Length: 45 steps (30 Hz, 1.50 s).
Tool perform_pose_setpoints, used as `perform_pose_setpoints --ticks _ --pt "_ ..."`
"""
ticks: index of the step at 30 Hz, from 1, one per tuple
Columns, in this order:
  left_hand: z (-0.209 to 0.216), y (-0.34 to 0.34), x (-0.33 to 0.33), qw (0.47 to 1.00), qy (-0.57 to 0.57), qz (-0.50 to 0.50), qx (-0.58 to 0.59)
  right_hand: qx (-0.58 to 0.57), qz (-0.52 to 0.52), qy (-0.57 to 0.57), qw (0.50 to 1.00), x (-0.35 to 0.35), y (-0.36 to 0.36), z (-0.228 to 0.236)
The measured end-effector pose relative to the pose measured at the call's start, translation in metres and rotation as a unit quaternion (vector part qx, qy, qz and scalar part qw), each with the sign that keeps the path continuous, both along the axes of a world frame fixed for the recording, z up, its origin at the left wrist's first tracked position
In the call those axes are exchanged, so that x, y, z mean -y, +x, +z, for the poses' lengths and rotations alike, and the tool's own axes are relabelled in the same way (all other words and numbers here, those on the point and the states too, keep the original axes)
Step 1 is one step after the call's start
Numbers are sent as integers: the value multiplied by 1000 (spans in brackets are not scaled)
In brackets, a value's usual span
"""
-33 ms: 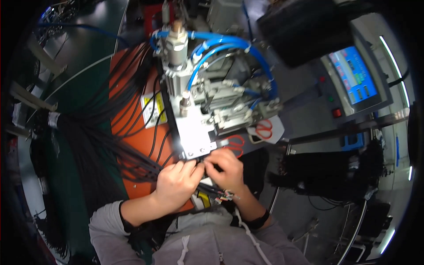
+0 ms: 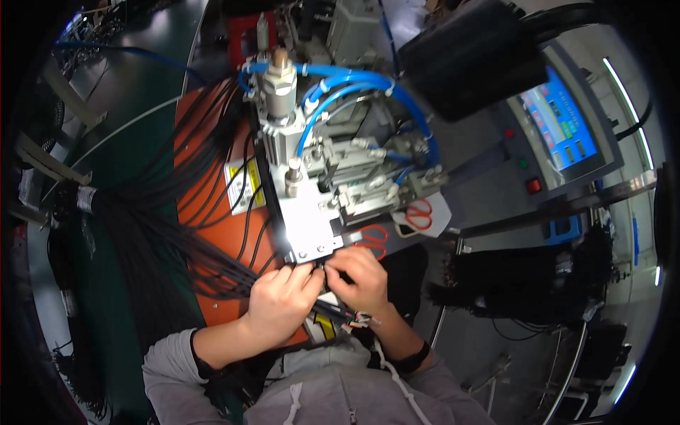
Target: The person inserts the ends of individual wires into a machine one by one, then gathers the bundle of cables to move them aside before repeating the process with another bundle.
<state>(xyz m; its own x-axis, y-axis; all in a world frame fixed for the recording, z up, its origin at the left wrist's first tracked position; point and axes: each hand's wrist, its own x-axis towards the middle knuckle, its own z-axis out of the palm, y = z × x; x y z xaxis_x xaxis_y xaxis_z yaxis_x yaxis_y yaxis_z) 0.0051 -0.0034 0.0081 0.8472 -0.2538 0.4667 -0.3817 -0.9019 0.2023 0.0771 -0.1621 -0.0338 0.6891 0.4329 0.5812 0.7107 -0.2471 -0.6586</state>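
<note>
At the front edge of a metal bench machine (image 2: 304, 230) my two hands meet, fingertips nearly touching. My left hand (image 2: 282, 297) is closed, with black cables (image 2: 241, 280) entering from the left beneath it and coming out on its right side. My right hand (image 2: 360, 278) is pinched, thumb against forefinger, on something small and dark that the fingers hide. Below the right hand lie stripped cable ends (image 2: 360, 320) with thin coloured wires. Bright light washes out the machine's plate just beyond the fingertips.
Blue air hoses (image 2: 418, 92) arch over the machine. Red-handled scissors (image 2: 372, 241) lie right of it, another red-handled pair (image 2: 418, 214) beyond. A control screen (image 2: 563, 124) stands far right. An orange mat (image 2: 219, 244) lies under the fanned cables; dark cable bundles (image 2: 524, 280) hang at right.
The view has shifted slightly, and the machine sits a little lower and further left in it. Both hands keep their closed grips at the machine's front edge.
</note>
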Motion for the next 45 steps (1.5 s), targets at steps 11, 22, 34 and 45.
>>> perform_pose_setpoints --ticks 11,22,34,45 --pt "7 -15 1 993 72 43 -86 -228 157 43 960 31 6 6" --pt "26 2 -7 993 -103 -64 9 -208 166 185 946 41 -2 15" --pt "20 -2 -2 978 -195 -69 -6 -423 126 276 854 9 -19 33" --pt "20 -5 -4 971 -227 -60 -48 -410 193 225 863 10 -9 41"
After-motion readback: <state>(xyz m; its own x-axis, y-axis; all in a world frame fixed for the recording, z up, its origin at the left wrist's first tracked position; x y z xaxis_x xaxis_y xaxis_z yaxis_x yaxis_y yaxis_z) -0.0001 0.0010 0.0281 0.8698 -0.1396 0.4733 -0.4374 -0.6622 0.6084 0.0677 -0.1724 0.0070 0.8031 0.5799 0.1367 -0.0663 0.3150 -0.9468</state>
